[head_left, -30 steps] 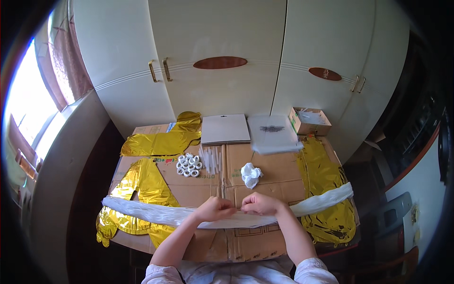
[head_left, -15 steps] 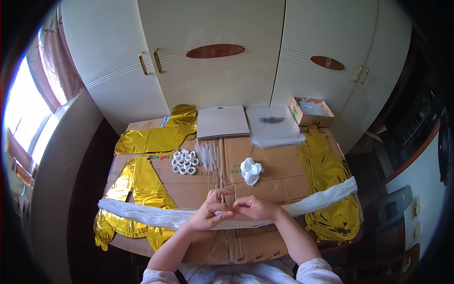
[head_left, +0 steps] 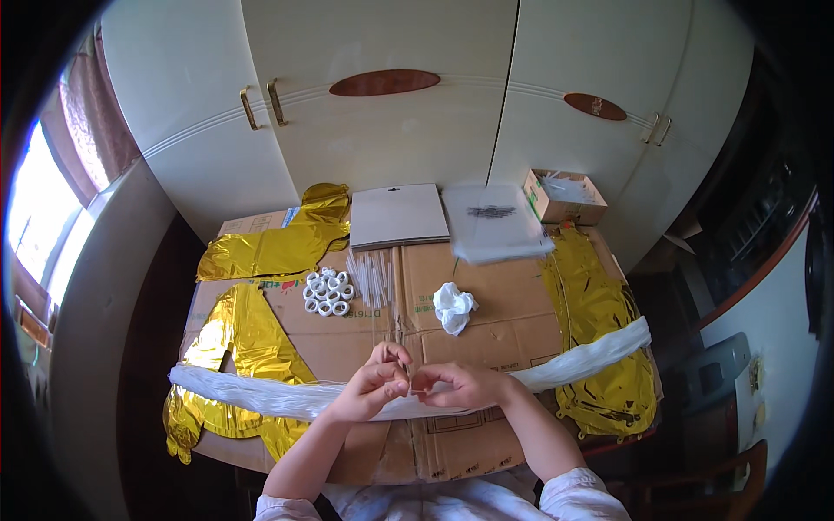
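Note:
Over the middle of a long bundle of white strands (head_left: 261, 392), my left hand (head_left: 369, 389) and my right hand (head_left: 459, 385) meet at their fingertips. Thumb and fingers are pinched on both sides. A very thin, pale thing seems to run between the fingertips, too fine to make out. The bundle stretches across the near part of the cardboard-covered table (head_left: 486, 347), and my hands hide its middle. Just beyond them lie a crumpled white tissue or cloth (head_left: 454, 309), several white rings (head_left: 327, 292) and a row of clear thin tubes (head_left: 372, 278).
Gold foil balloons, flat, lie at the far left (head_left: 269, 249), near left (head_left: 252, 326) and right (head_left: 599, 347). Farther back are a stack of grey boards (head_left: 399, 217), clear plastic bags (head_left: 495, 227) and a small carton (head_left: 565, 198) of tubes. Cream cabinets (head_left: 382, 139) rise behind.
My fingers have shifted: the left fingertips have drawn in toward the right ones, and both hands stay close together. The whole view has moved slightly, while the table items keep their places.

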`<control>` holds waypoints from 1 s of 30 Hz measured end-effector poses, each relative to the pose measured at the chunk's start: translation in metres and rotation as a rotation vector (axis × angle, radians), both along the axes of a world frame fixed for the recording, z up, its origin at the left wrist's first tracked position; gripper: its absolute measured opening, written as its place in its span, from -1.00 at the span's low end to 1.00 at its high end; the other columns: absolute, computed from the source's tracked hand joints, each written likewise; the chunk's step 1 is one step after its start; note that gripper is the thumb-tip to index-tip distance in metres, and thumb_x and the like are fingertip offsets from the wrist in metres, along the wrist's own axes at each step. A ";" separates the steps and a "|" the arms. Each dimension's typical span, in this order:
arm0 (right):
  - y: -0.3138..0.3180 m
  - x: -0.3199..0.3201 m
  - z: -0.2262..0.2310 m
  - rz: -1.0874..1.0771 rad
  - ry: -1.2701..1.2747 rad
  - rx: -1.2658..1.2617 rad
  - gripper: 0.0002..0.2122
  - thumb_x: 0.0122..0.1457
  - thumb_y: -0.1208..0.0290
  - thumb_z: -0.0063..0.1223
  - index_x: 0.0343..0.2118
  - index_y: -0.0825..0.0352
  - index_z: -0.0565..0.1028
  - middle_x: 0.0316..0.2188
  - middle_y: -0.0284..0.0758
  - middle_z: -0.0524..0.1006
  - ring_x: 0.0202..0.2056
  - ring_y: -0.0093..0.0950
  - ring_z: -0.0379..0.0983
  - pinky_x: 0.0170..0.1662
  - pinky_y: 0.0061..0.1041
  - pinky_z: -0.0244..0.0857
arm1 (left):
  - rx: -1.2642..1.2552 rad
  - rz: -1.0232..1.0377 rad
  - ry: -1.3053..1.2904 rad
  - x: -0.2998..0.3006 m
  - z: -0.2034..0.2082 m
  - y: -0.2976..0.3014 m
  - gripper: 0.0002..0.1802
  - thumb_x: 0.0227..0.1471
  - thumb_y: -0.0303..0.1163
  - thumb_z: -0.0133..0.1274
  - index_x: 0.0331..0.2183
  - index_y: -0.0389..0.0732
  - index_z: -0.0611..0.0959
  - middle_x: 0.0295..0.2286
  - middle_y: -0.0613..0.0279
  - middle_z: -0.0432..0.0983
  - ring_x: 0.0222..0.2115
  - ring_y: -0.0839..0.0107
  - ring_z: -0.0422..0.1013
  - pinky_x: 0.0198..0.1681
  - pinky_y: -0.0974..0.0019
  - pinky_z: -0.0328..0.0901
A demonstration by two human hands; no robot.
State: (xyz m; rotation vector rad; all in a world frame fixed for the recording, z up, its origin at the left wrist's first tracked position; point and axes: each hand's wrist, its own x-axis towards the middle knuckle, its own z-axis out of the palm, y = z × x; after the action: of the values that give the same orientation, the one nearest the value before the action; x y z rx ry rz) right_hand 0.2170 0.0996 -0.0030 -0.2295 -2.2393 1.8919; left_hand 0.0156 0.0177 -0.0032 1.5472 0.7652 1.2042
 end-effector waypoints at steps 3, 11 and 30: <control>0.007 0.007 0.004 -0.085 -0.100 0.188 -0.82 0.04 0.36 0.05 -0.35 0.35 0.45 -0.46 -0.38 0.43 -0.42 -0.59 0.32 -0.30 -0.56 0.23 | -0.057 -0.135 0.085 -0.007 0.000 0.002 -0.73 0.08 -0.26 -0.09 -0.55 -0.22 0.46 -0.37 0.26 0.21 -0.24 0.44 0.09 -0.13 0.34 0.03; 0.021 0.027 0.013 -0.169 -0.174 0.280 -0.79 0.05 0.28 0.05 -0.45 0.35 0.47 -0.58 -0.33 0.42 -0.52 -0.53 0.33 -0.41 -0.52 0.23 | -0.347 -0.057 -0.488 -0.032 0.008 -0.004 -0.70 0.07 -0.23 -0.10 -0.60 -0.18 0.37 -0.63 0.34 0.22 -0.56 0.50 0.12 -0.45 0.45 0.04; 0.039 0.050 -0.002 -0.212 -0.138 -0.068 -0.79 0.15 0.31 -0.10 -0.47 0.37 0.44 -0.60 -0.44 0.44 -0.51 -0.66 0.33 -0.40 -0.62 0.25 | 0.300 1.048 1.011 -0.060 0.025 0.005 -0.69 -0.03 -0.38 -0.01 -0.73 -0.25 0.46 -0.76 0.32 0.33 -0.59 0.49 0.22 -0.43 0.38 0.07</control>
State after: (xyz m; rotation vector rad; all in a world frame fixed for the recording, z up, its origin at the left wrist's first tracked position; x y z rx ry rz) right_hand 0.2667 0.1389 -0.0055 -0.6003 -2.1374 1.8914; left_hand -0.0449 0.0224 0.0214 2.0758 2.3493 1.1851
